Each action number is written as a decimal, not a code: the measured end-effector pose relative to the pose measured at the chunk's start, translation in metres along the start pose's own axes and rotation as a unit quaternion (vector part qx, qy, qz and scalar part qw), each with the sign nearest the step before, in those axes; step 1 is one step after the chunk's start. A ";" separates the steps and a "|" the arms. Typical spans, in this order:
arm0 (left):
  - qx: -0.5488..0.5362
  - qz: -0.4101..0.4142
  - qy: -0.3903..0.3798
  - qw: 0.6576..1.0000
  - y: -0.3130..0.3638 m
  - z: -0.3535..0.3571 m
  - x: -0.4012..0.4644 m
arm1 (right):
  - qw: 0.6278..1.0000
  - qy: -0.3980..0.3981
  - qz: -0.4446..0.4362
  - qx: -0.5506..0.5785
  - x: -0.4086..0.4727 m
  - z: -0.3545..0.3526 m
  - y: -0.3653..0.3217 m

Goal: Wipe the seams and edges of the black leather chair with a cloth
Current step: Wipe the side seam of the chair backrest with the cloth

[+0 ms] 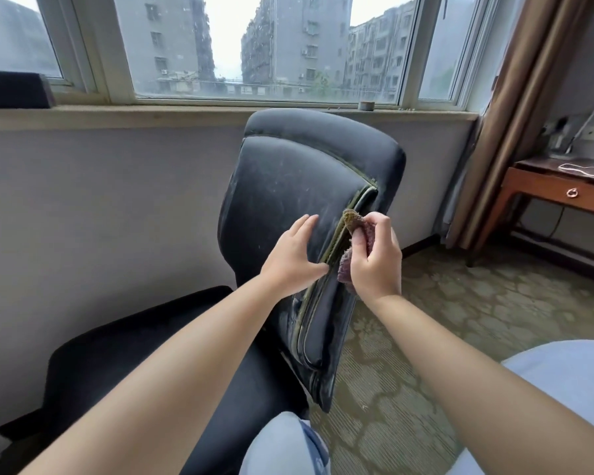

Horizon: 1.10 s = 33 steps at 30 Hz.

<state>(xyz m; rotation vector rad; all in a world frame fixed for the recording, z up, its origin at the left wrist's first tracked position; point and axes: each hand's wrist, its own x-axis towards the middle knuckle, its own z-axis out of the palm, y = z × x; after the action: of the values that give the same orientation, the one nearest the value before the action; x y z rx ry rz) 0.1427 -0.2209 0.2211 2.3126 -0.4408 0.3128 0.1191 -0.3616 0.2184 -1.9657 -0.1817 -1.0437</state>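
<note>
The black leather chair (288, 180) stands in the middle of the head view, its dusty backrest facing me, with a greenish piped seam (336, 234) running down its right side. My left hand (292, 255) rests spread on the backrest, thumb at the seam, holding nothing. My right hand (376, 258) is shut on a purplish-brown cloth (354, 222), whose folded tip presses against the seam just right of my left hand. Part of the cloth hangs below my fingers.
A grey wall and a window sill (186, 113) run behind the chair. A wooden desk (559, 190) with a drawer stands at the right beside a brown curtain (522, 97). Patterned carpet (460, 303) covers the floor. My knees in pale trousers show at the bottom.
</note>
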 end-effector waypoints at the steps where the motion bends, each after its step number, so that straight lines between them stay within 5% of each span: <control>1: 0.001 0.000 -0.004 1.000 0.001 0.000 0.004 | 1.000 -0.005 0.003 0.008 0.004 0.000 0.002; 8: 0.027 0.013 -0.034 0.999 0.007 0.005 0.028 | 0.998 -0.034 0.058 0.008 0.041 0.008 0.013; 23: 0.139 -0.006 -0.078 0.987 -0.010 0.002 0.076 | 0.921 0.013 -0.204 -0.333 0.121 0.027 0.030; 33: 0.117 -0.002 -0.110 0.987 -0.025 0.008 0.082 | 0.899 -0.020 -0.249 -0.361 0.112 0.043 0.039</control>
<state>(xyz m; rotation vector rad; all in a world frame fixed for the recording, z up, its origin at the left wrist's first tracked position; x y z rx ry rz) 0.2283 -0.2285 0.2282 2.5898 -0.5315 0.1093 0.2351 -0.3809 0.2646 -2.6943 -0.3768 -1.5600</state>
